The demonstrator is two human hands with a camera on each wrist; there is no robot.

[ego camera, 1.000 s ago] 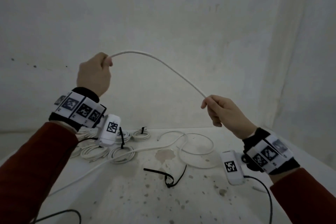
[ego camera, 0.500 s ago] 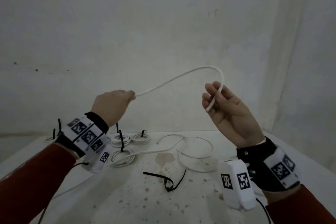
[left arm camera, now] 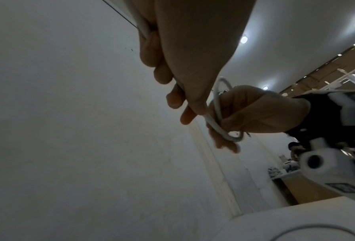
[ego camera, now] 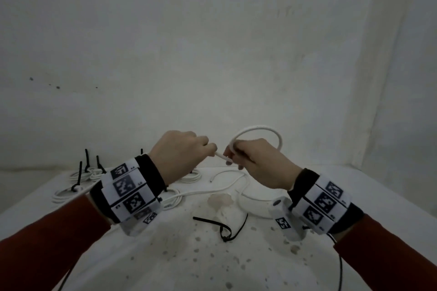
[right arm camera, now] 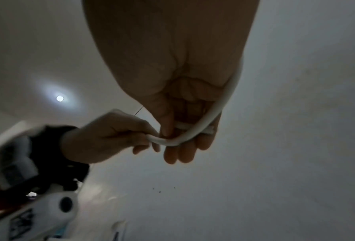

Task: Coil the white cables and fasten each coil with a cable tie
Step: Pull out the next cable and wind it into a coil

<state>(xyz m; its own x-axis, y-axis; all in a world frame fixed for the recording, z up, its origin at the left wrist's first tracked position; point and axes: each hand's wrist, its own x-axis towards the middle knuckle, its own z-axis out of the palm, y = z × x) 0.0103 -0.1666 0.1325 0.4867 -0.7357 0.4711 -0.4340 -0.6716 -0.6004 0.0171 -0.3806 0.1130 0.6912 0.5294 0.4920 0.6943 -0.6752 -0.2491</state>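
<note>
Both hands are raised above the table and almost touch. My left hand (ego camera: pixel 182 151) grips the white cable (ego camera: pixel 257 129) in its fist, and the cable's slack drops from it to the table. My right hand (ego camera: pixel 253 160) pinches the same cable where it closes into one small loop standing above the knuckles. The left wrist view shows the loop (left arm camera: pixel 219 104) crossing at the right hand's fingers (left arm camera: pixel 224 143). In the right wrist view the cable (right arm camera: pixel 217 112) curves under the thumb toward the left hand (right arm camera: pixel 110 135). A loose black cable tie (ego camera: pixel 224 229) lies on the table below the hands.
Several tied white coils (ego camera: pixel 68 192) with black ties sticking up sit at the table's back left. Another loose white cable (ego camera: pixel 246 196) curls on the stained white table (ego camera: pixel 189 262) under the hands. White walls close the back and right side.
The hands have come down and together. The long arc of cable between them has closed into a small loop at the right hand, which turned from palm-up to knuckles-up.
</note>
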